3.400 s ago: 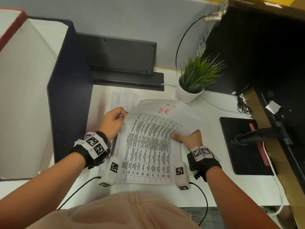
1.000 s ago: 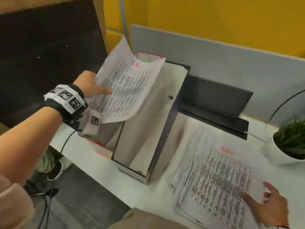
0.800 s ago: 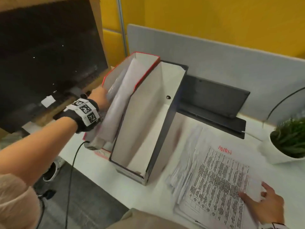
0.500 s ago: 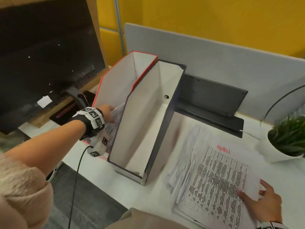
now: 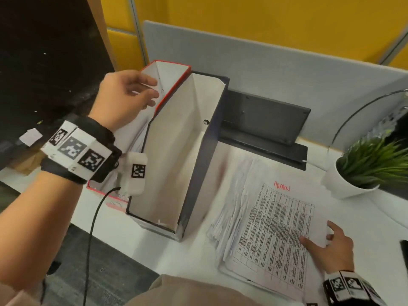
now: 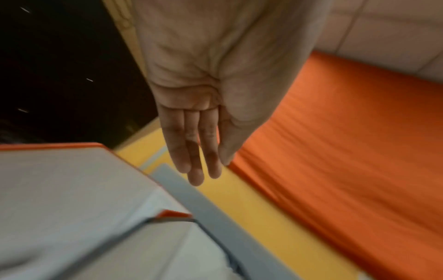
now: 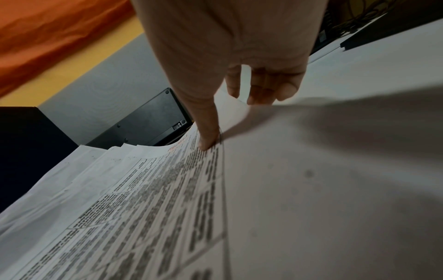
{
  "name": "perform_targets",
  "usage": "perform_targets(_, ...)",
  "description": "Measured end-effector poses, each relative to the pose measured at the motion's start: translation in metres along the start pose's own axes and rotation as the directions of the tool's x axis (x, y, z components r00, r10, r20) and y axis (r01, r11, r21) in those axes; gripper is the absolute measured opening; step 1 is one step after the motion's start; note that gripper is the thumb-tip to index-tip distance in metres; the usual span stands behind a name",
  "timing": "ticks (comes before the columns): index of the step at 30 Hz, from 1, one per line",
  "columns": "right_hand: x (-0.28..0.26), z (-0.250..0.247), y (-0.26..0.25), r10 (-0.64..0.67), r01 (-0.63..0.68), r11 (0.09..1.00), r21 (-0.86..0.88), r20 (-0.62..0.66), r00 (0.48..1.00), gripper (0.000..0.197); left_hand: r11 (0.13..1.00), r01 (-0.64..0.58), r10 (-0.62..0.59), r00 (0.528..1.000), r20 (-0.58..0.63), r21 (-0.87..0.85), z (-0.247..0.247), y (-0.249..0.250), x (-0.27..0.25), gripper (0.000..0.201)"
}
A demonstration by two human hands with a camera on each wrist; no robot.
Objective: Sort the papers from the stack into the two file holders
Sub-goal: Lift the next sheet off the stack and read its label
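Fingers (image 7: 261, 89) and thumb (image 7: 208, 140) of R hand (image 5: 329, 246) pinch the edge of the top sheet (image 5: 278, 221), marked ADMIN, on the stack (image 5: 223, 219) nearest the body. Beyond, dark holder (image 5: 176, 140) looks empty; red holder (image 5: 174, 74) has papers (image 5: 132, 138). L hand (image 5: 125, 96) hangs slack, empty, above it. Step: taking next sheet. Next: peel off one only, prob. for dark holder.

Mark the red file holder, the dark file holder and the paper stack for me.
red file holder (image 5: 171, 72), head view, inner back wall.
dark file holder (image 5: 176, 162), head view, inner side wall.
paper stack (image 5: 276, 228), head view, printed top sheet.
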State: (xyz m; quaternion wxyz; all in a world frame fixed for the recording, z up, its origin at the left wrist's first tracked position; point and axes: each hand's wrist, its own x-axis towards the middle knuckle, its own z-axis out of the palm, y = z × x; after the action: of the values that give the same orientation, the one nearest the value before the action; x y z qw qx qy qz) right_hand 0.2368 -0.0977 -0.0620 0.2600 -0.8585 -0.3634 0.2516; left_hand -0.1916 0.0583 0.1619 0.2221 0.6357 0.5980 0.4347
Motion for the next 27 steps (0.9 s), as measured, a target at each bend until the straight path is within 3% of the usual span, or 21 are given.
perform_targets(4,0.000,0.004,0.004,-0.019,0.019,1.000,-0.006,-0.006,1.000,0.089,0.968,-0.102,0.135,0.982,0.130,-0.228,0.046,0.054,-0.025,0.012)
perform_targets(7,0.002,0.008,0.008,-0.018,0.018,1.000,-0.005,-0.007,1.000,0.091,0.960,-0.064,0.143,0.948,0.283,-0.271,0.103,0.067,-0.051,0.012)
perform_targets(9,0.003,0.010,0.012,-0.011,0.011,1.000,0.009,-0.005,1.000,0.091,0.985,-0.015,0.086,0.908,0.410,-0.173,0.144,0.060,-0.069,0.012)
perform_targets(12,0.004,0.012,0.015,0.001,0.000,0.998,0.060,-0.010,1.000,0.093,0.987,-0.012,-0.093,0.777,0.622,0.162,0.195,0.030,-0.092,0.017)
perform_targets(15,0.004,0.014,0.016,-0.008,0.007,0.998,0.059,0.007,1.000,0.095,0.916,-0.028,-0.262,0.711,0.653,0.399,0.228,-0.001,-0.103,0.020)
perform_targets(18,0.003,0.016,0.018,-0.019,0.019,1.000,0.006,0.031,0.999,0.096,0.863,0.036,-0.379,0.704,0.600,0.503,0.247,-0.019,-0.106,0.031)
perform_targets(21,0.001,0.016,0.016,-0.009,0.012,0.998,-0.056,0.047,0.999,0.096,0.837,0.086,-0.423,0.728,0.539,0.540,0.260,-0.025,-0.104,0.041)
perform_targets(24,0.000,0.015,0.013,0.011,-0.006,0.995,-0.099,0.054,0.998,0.097,0.829,0.067,-0.412,0.744,0.526,0.556,0.267,-0.020,-0.102,0.048)
perform_targets(27,-0.003,0.013,0.010,0.009,-0.003,0.985,-0.175,0.033,0.999,0.098,0.863,0.086,-0.376,0.768,0.519,0.497,0.271,-0.019,-0.100,0.038)
